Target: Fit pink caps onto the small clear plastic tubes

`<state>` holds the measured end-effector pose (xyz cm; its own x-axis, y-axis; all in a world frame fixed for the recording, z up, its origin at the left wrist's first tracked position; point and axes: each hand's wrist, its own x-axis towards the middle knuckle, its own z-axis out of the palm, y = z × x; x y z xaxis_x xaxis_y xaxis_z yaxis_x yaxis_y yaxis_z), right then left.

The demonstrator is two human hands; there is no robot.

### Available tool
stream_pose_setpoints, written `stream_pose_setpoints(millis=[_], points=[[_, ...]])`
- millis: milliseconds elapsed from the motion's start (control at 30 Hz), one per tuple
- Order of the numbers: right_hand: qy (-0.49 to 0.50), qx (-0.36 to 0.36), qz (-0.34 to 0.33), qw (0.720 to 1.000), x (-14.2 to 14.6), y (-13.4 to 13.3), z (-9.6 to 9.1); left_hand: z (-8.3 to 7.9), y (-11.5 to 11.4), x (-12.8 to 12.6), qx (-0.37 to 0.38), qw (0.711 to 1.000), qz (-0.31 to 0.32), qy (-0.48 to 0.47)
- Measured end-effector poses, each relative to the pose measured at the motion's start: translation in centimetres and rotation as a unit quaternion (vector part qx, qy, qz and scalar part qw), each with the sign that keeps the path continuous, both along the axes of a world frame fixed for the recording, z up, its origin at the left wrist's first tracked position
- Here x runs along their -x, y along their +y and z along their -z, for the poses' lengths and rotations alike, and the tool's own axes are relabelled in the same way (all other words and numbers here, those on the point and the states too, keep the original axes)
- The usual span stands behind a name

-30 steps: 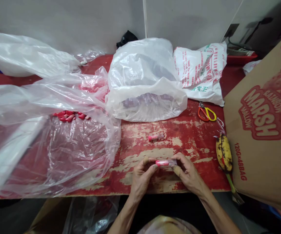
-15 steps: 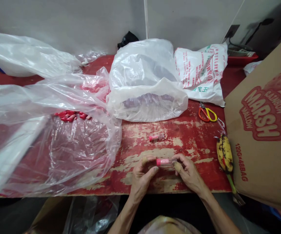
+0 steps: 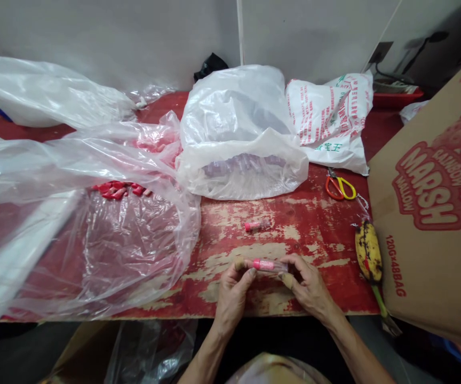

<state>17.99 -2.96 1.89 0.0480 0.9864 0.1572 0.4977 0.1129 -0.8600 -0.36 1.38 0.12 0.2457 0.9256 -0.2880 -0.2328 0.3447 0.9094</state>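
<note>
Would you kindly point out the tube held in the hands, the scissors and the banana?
Held tube (image 3: 269,265): head view, middle of its body.
Scissors (image 3: 340,185): head view, where the handles meet.
Banana (image 3: 368,253): head view, middle of its spotted peel.

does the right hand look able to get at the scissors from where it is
Probably yes: the scissors lie handles toward the person, and nothing stands on the tabletop between them and the right hand. Its fingers are on the pink-ended tube, though, so they'd likely need to let go.

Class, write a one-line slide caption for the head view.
Left hand and right hand hold a tube over a worn red table, a second tube lying beyond.
</note>
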Motion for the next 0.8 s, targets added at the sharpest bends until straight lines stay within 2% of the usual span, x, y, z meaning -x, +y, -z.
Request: stream_pose_setpoints(millis=[167, 267, 367, 467, 600, 700, 800], points=[[0.005, 0.050, 0.007, 0.999, 0.1, 0.0, 0.0, 0.3, 0.1, 0.0, -0.019, 1.000, -0.001, 0.011], [0.041, 0.101, 0.000, 0.994, 0.2, -0.1, -0.2, -0.1, 0.1, 0.0, -0.039, 0.998, -0.002, 0.041], [0.053, 0.112, 0.005, 0.992, 0.3, 0.0, -0.2, -0.5, 0.1, 0.0, -0.052, 0.997, 0.017, 0.061], [0.027, 0.068, 0.003, 0.997, 0.3, 0.0, -0.1, -0.6, 0.1, 0.1, -0.045, 0.996, 0.027, 0.067], [-0.026, -0.045, -0.040, 0.998, 0.3, 0.0, 0.3, -0.4, 0.1, 0.2, -0.038, 0.998, 0.005, 0.057], [-0.082, -0.125, -0.059, 0.987, 0.5, 0.0, 0.7, -0.3, 0.3, 0.1, -0.030, 0.999, -0.010, 0.037], [-0.142, -0.176, -0.071, 0.971, 0.7, -0.1, 1.0, -0.3, 0.5, 0.0, -0.004, 1.000, -0.014, 0.010]])
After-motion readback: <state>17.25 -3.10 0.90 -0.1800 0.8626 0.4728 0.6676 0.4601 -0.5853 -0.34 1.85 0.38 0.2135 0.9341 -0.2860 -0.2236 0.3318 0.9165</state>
